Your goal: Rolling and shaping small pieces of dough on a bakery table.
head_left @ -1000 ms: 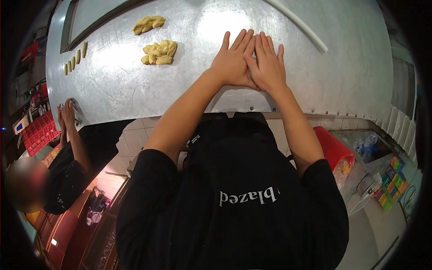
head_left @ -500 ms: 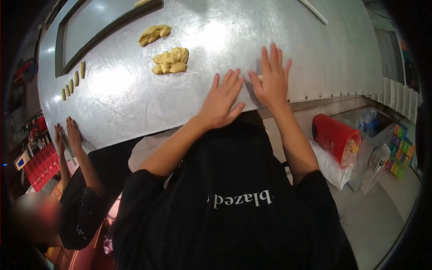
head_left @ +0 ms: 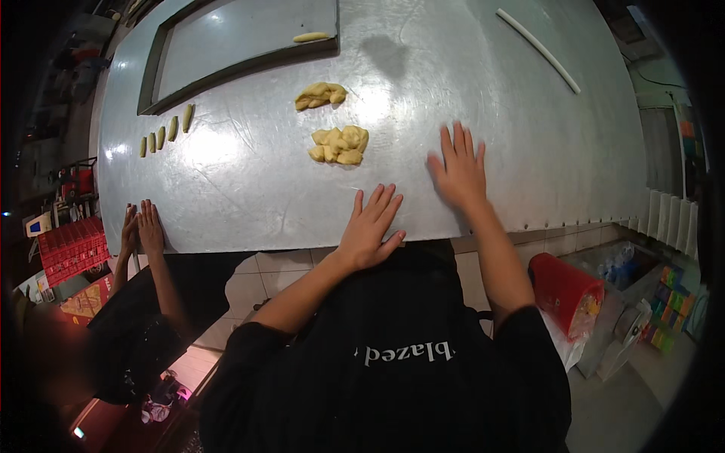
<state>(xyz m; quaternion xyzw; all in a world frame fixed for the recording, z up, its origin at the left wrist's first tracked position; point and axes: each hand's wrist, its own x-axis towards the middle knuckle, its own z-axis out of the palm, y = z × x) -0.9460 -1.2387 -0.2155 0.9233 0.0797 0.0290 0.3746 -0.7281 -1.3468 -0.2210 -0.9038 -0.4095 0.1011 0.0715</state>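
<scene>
My left hand (head_left: 371, 230) lies palm down at the near edge of the metal table (head_left: 249, 177), fingers stretched out and apart. Farther in and to the right, my right hand (head_left: 459, 172) is also flat and open, fingers pointing away from me. No object shows in either hand; what is under the palms is hidden. A lumpy mass of yellow dough (head_left: 339, 145) sits ahead of my left hand, with a second dough piece (head_left: 321, 96) beyond it. Several small dough rolls (head_left: 173, 128) stand in a row at the left.
A dark-rimmed tray (head_left: 249, 72) at the far left has one dough roll (head_left: 310, 36) at its edge. A white rod (head_left: 538, 50) lies far right. At the left, a co-worker's hands (head_left: 143, 226) rest on the table edge. A red bag (head_left: 563, 294) stands right, below the table.
The whole view has shifted, so the table sits lower and farther right. Against the dough, both hands have moved left. The pale bit beside my right thumb is no longer visible.
</scene>
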